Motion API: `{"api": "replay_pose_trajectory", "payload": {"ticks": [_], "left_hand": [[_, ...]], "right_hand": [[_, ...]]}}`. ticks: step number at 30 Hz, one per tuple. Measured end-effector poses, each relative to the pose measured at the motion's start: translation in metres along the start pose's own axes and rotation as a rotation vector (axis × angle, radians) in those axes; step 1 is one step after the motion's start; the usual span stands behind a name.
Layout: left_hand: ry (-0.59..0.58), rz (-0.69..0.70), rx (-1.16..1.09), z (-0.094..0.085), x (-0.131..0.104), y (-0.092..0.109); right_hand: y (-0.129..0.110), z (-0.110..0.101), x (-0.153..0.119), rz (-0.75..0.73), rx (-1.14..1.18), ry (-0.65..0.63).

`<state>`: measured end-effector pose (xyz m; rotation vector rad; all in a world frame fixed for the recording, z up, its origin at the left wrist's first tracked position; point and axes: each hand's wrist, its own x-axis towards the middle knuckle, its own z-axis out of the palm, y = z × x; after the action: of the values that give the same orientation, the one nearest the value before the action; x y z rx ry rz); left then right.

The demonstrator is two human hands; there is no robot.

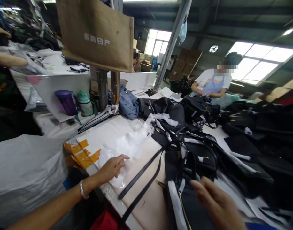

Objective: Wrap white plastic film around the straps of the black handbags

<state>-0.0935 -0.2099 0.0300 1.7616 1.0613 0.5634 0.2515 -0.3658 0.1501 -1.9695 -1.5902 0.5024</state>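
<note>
My left hand (114,167) is over the near left part of the worktable, beside thin white plastic wrap (129,145). Its fingers are apart and hold nothing. At the lower right, my right hand (215,201) is blurred by motion above a black bag (196,204) with a gold zipper and white wrapping strips; whether its fingers hold anything cannot be made out. A long black strap (146,172) loops from the bag across the pale table surface (146,204) and over its front edge.
Piled black bags (251,150) cover the right side. Orange tape (82,153) marks the table corner. A purple cup (66,102), a green bottle (85,103) and blue denim (128,103) stand behind. A brown bag (96,35) hangs above. A person (213,81) works across the table.
</note>
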Motion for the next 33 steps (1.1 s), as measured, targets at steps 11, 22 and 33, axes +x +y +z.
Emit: {"api": "replay_pose_trajectory", "payload": {"ticks": [11,22,33], "left_hand": [[0.023,0.083,0.044,-0.003,0.007,0.008],[-0.155,-0.170,-0.482,-0.011,0.031,0.004],[-0.174,-0.149,-0.280,-0.005,0.031,0.004]], "right_hand": [[-0.083,0.176,0.104,-0.048,0.203,-0.547],[-0.071,0.182,0.104,-0.017,0.354,-0.398],[-0.063,0.177,0.106,0.018,0.449,-0.483]]}}
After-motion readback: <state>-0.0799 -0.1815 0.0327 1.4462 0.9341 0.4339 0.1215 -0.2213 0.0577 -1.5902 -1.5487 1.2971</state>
